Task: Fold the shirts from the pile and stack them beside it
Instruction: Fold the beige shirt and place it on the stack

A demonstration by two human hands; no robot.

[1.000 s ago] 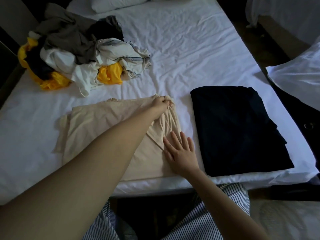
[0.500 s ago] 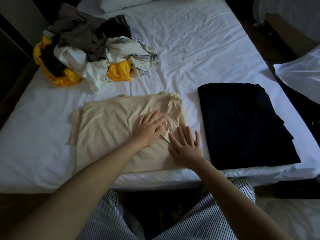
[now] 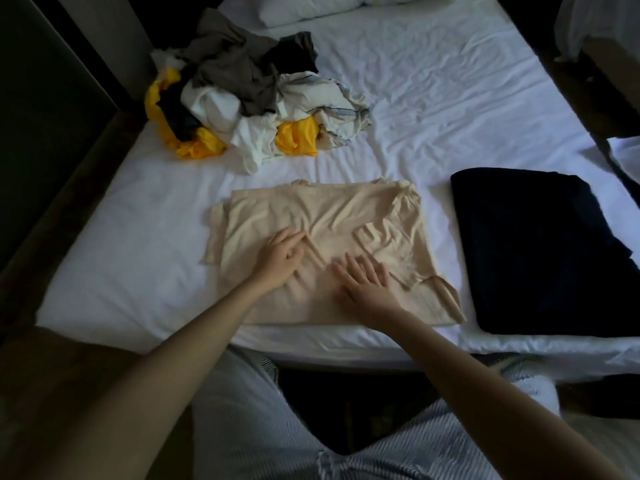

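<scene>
A beige shirt (image 3: 332,216) lies partly folded on the white bed sheet (image 3: 450,98) near the bed's front edge, with creases across its middle. My left hand (image 3: 282,258) rests on its lower middle, fingers loosely curled and apart. My right hand (image 3: 365,280) lies flat on the shirt just to the right, fingers spread. Neither hand grips the cloth. A folded dark navy shirt (image 3: 540,251) sits to the right of the beige one. The pile of unfolded shirts (image 3: 249,95), grey, white, yellow and black, is heaped at the back left.
A white pillow (image 3: 329,6) lies at the head of the bed. A dark wooden bed frame (image 3: 69,188) runs along the left side. Another white-covered pillow (image 3: 627,157) shows at the right edge. My striped trousers (image 3: 277,427) fill the foreground.
My left hand let go of the shirt's far right corner and slid back toward me and to the left over the cloth. My right hand also shifted left across the shirt.
</scene>
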